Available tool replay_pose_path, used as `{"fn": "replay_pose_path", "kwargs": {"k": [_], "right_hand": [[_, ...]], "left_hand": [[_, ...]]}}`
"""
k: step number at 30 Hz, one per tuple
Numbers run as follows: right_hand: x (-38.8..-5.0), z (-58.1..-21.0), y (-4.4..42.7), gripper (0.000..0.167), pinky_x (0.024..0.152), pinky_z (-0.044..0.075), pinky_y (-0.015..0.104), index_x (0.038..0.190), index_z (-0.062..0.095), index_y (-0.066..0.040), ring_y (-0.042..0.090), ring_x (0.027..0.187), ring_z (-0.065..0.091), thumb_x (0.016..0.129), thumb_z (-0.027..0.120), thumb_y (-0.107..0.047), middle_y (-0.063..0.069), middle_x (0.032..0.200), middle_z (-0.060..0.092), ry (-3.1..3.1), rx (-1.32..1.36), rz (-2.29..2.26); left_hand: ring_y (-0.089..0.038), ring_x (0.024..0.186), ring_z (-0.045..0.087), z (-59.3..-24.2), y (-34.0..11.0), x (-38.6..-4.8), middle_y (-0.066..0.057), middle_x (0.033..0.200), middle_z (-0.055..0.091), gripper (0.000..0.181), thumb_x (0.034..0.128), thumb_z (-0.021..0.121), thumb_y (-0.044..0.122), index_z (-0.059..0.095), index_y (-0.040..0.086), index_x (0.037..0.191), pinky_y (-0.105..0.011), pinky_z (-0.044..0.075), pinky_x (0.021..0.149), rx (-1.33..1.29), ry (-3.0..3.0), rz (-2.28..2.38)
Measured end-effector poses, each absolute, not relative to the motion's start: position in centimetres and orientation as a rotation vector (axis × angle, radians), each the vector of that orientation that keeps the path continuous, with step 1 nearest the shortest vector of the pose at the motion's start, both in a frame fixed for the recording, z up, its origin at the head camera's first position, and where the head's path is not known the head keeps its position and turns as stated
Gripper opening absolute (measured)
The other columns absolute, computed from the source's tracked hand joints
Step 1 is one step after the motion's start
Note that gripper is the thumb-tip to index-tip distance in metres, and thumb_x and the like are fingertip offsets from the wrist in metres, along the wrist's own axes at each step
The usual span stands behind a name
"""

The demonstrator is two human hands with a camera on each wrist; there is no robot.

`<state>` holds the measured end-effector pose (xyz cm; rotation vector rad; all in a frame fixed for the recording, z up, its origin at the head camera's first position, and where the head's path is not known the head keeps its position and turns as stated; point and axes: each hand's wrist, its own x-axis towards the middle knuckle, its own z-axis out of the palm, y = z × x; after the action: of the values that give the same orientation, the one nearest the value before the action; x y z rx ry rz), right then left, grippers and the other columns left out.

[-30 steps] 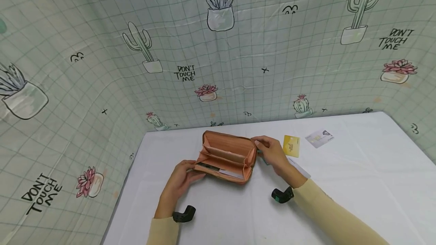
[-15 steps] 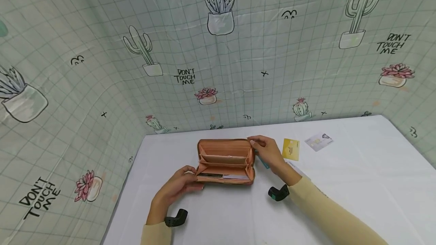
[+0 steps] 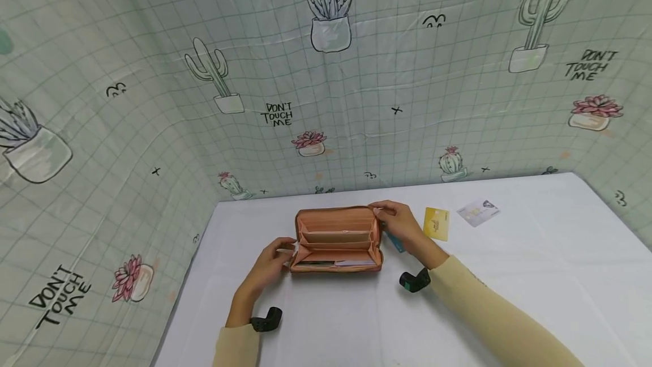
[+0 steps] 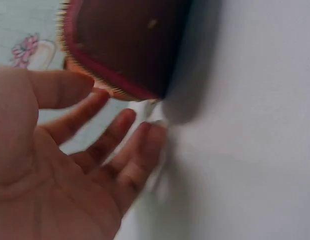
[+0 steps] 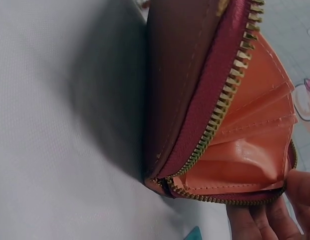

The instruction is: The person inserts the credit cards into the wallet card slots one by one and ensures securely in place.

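the wallet (image 3: pixel 338 238) (orange inside, brass-zipped) gapes open over the white table (image 3: pixel 336 321).

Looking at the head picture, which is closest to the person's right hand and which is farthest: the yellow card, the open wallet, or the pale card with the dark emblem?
From the right hand, nearest first:
1. Open wallet: touching the hand, on its left.
2. Yellow card: just to its right, apart.
3. Pale card: farther right, beyond the yellow one.

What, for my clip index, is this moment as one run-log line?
wallet open | left hand at wallet's left end | right hand gripping wallet's right side | yellow card on table
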<state>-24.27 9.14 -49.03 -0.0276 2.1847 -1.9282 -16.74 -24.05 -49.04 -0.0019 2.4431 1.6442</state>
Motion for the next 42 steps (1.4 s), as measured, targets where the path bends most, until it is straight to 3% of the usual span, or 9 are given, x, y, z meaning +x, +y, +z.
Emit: {"fn": "replay_pose_path", "kwargs": {"k": [8,14,19,21,28,34,38,42], "right_hand": [[-24.3,-49.1,9.2,0.036,0.097,0.059,0.037,0.141,0.063,0.004,0.029,0.123,0.068,0.111,0.053,-0.013,0.024,0.138,0.067,2.139,-0.035,-1.948],[-24.2,-49.2,9.4,0.036,0.098,0.059,0.038,0.141,0.062,0.006,0.032,0.124,0.068,0.111,0.053,-0.012,0.026,0.138,0.066,2.120,-0.063,-1.959],[-24.3,-49.3,9.5,0.037,0.100,0.058,0.039,0.143,0.060,0.007,0.034,0.127,0.067,0.112,0.051,-0.011,0.026,0.140,0.065,2.116,-0.082,-1.959],[-24.4,-49.3,9.5,0.037,0.100,0.058,0.040,0.143,0.060,0.007,0.034,0.127,0.066,0.112,0.051,-0.011,0.027,0.140,0.065,2.115,-0.081,-1.965],[-24.4,-49.1,9.5,0.037,0.096,0.059,0.037,0.142,0.061,0.006,0.029,0.121,0.069,0.111,0.052,-0.012,0.026,0.138,0.066,2.130,-0.065,-1.947],[-24.6,-49.1,9.7,0.037,0.088,0.058,0.033,0.141,0.063,0.004,0.017,0.108,0.070,0.111,0.055,-0.016,0.022,0.133,0.070,2.148,-0.016,-1.919],[-24.7,-49.2,9.7,0.038,0.090,0.059,0.035,0.142,0.062,0.005,0.017,0.108,0.070,0.111,0.054,-0.015,0.023,0.135,0.069,2.139,-0.030,-1.923],[-24.7,-49.2,9.7,0.037,0.090,0.059,0.034,0.142,0.062,0.004,0.019,0.111,0.070,0.111,0.053,-0.014,0.023,0.136,0.068,2.134,-0.026,-1.921]], "left_hand": [[-0.038,0.132,0.054,-50.1,-23.2,-17.6,-0.021,0.145,0.059,0.045,0.1039,0.049,0.001,0.056,-0.001,0.148,-0.056,0.044,0.107,0.068,2.495,1.555],[-0.035,0.134,0.053,-50.2,-23.6,-17.6,-0.018,0.146,0.059,0.052,0.0983,0.052,-0.001,0.056,0.000,0.150,-0.051,0.043,0.104,0.069,2.411,1.631],[-0.034,0.148,0.042,-50.2,-24.3,-17.4,-0.018,0.152,0.055,0.055,0.0980,0.061,-0.001,0.052,0.000,0.153,-0.054,0.032,0.118,0.111,2.291,1.718],[-0.036,0.152,0.036,-50.1,-24.5,-17.4,-0.019,0.154,0.052,0.058,0.0970,0.063,-0.002,0.051,-0.001,0.154,-0.050,0.031,0.121,0.125,2.249,1.743],[-0.038,0.156,0.028,-50.1,-25.0,-17.4,-0.023,0.160,0.044,0.063,0.0961,0.063,-0.004,0.045,-0.005,0.156,-0.019,0.045,0.105,0.203,2.169,1.776],[-0.025,0.147,0.042,-50.1,-25.1,-17.4,-0.024,0.167,0.034,0.066,0.0950,0.062,-0.004,0.041,-0.007,0.157,-0.020,0.048,0.101,0.261,2.104,1.848],[-0.013,0.139,0.050,-50.1,-25.1,-17.3,-0.026,0.168,0.029,0.067,0.0948,0.062,-0.004,0.038,-0.010,0.158,-0.022,0.051,0.098,0.264,2.054,1.883],[-0.011,0.135,0.052,-50.2,-25.1,-17.3,-0.027,0.168,0.028,0.069,0.0941,0.063,-0.003,0.037,-0.011,0.157,-0.023,0.053,0.096,0.262,2.037,1.895]]}}
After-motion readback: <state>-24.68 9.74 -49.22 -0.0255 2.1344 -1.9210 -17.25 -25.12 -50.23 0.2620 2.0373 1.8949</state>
